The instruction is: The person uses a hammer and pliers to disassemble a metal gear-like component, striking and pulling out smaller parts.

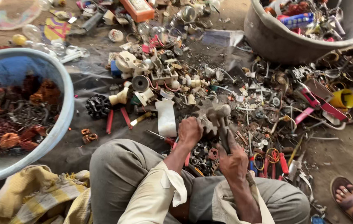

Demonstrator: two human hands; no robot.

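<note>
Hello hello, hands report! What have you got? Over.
Right hand shut on hammer. Left hand fisted on a small part, hidden. Scrap pile crowding all around.

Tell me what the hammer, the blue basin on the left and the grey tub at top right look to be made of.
Hammer, gripped by the right hand: head looks like dull grey steel, worn and matte; handle material unclear. Blue basin: likely plastic, with a smooth, evenly coloured, slightly scuffed rim. Grey tub: probably plastic or rubber, matte and dusty, thick-walled with a rounded lip; metal cannot be ruled out.
</note>
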